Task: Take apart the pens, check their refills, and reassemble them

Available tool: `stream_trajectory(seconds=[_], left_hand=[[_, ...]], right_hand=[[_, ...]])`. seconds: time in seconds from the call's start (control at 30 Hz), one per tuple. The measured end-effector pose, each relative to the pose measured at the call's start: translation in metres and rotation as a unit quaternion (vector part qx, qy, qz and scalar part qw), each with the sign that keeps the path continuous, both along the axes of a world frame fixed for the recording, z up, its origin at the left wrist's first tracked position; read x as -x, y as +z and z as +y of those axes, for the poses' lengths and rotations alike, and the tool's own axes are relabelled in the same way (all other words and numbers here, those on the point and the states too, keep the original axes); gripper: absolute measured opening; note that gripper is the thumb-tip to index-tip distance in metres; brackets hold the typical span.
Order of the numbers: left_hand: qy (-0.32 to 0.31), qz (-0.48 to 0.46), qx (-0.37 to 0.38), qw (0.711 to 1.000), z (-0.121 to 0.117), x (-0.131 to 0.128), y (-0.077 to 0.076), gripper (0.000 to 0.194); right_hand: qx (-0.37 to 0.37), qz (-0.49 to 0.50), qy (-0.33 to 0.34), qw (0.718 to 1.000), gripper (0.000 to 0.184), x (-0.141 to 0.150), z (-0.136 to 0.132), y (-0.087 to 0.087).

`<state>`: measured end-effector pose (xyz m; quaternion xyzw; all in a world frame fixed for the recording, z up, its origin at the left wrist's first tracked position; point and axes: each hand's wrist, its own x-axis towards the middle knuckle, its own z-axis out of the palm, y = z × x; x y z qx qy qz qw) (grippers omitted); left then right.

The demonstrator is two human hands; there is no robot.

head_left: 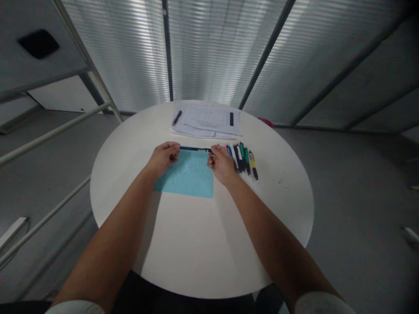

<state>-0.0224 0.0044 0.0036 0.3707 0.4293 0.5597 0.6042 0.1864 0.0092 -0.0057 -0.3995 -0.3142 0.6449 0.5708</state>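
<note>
A slim dark pen (193, 148) is held level between my two hands, over the far edge of a light blue sheet of paper (186, 176). My left hand (163, 158) pinches its left end. At the other end, the fingers of my right hand (222, 163) are closed on the pen. Just right of my right hand lies a row of several pens, among them a blue pen (230, 151), a green pen (242, 150) and a yellow pen (253, 165). My right hand partly hides the row's left side.
Everything rests on a round white table (196, 244). A stack of printed papers (206, 120) lies at its far side, with a black pen (177, 117) on top. White metal rails (55, 131) stand at the left. Beyond the table is a ribbed translucent wall (209, 52).
</note>
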Motion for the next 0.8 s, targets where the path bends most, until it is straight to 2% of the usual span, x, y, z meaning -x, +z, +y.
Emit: stream_trajectory(seconds=[0.27, 0.47, 0.63, 0.8], left_hand=[[0.0, -0.004, -0.003, 1.0, 0.0005, -0.0003, -0.0009, 0.017], [0.0, -0.007, -0.005, 1.0, 0.0007, -0.0004, -0.0004, 0.02], [-0.001, -0.008, 0.006, 1.0, 0.0013, -0.0007, -0.0004, 0.017], [0.009, -0.007, 0.005, 1.0, 0.0018, -0.0004, -0.002, 0.017]], right_hand=[[0.01, 0.032, 0.008, 0.999, 0.015, -0.0031, 0.0023, -0.0016], [0.007, 0.012, 0.041, 0.999, 0.02, -0.0041, 0.0017, -0.0016], [0.001, 0.019, 0.045, 0.999, 0.015, -0.0043, 0.0014, -0.0019], [0.02, 0.034, 0.049, 0.998, 0.023, -0.0051, 0.0013, 0.001]])
